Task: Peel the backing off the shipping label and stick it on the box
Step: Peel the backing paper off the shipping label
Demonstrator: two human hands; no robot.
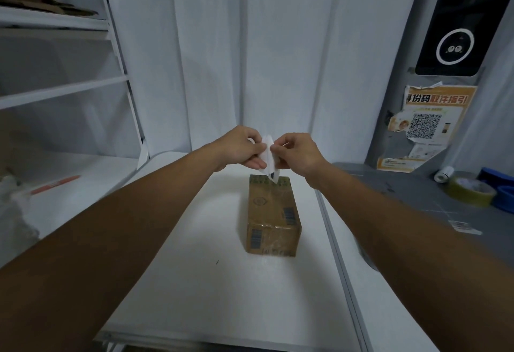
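A small brown cardboard box (272,218), taped over and printed with barcodes, lies on the white table (211,282). Above its far end I hold a white shipping label (269,156) upright between both hands. My left hand (241,148) pinches its left edge. My right hand (299,154) pinches the right edge near the top, fingers closed on the paper. The label's lower corner hangs just over the box's far edge. Whether the backing has separated from the label I cannot tell.
A grey counter (417,212) at the right carries a roll of brownish tape (470,188), a small white roll (444,174) and blue items. A poster with a QR code (425,123) hangs behind it. White shelves (64,87) stand left; a red pen (55,183) lies below them.
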